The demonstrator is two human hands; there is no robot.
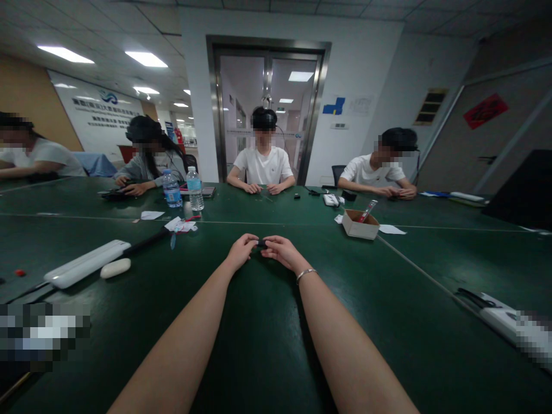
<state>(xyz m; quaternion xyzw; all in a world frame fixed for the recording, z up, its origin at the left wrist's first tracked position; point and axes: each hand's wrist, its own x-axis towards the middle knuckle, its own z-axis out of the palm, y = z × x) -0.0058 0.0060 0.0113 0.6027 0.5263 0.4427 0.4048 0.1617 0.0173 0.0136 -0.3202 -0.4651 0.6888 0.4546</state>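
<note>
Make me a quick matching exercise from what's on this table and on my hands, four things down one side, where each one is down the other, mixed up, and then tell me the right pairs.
1. small black object
2. silver bracelet
3. white oval object
4. open box

A. around the wrist of the right hand
B. beside a white paper
C. between the fingers of the left hand and the right hand
D. beside the long white device

Right pairs: 1-C; 2-A; 3-D; 4-B
</note>
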